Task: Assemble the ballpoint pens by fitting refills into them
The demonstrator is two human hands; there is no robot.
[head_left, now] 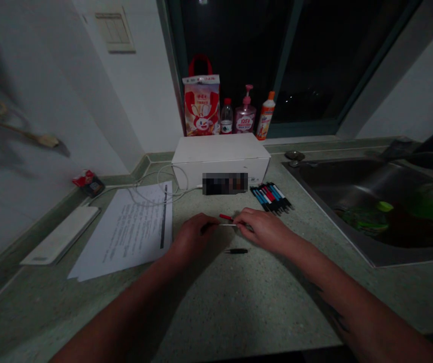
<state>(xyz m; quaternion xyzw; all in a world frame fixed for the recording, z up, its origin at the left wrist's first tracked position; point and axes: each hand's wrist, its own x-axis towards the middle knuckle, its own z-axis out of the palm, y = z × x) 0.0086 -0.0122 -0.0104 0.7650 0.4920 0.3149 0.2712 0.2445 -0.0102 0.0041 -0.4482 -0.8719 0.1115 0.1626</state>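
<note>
Over the middle of the counter, my left hand (197, 232) and my right hand (258, 226) face each other with fingers pinched. A thin whitish pen refill (227, 225) runs between them, one end in each hand's fingertips. Just behind it lies a red pen barrel (225, 217), its right end hidden by my right fingers. Nearer to me, a black pen part (238, 250) with a thin tip rests on the counter. Beyond my right hand is a row of several assembled-looking pens (271, 197), blue, red, white and black, lying side by side.
Left are printed sheets (137, 227), a white flat box (63, 237) and a white cable (156, 201). A white carton (220, 151) stands behind, with a blurred-out dark device (224, 184) before it. Bottles and a red bag (202, 108) line the window; a sink (330, 217) is right.
</note>
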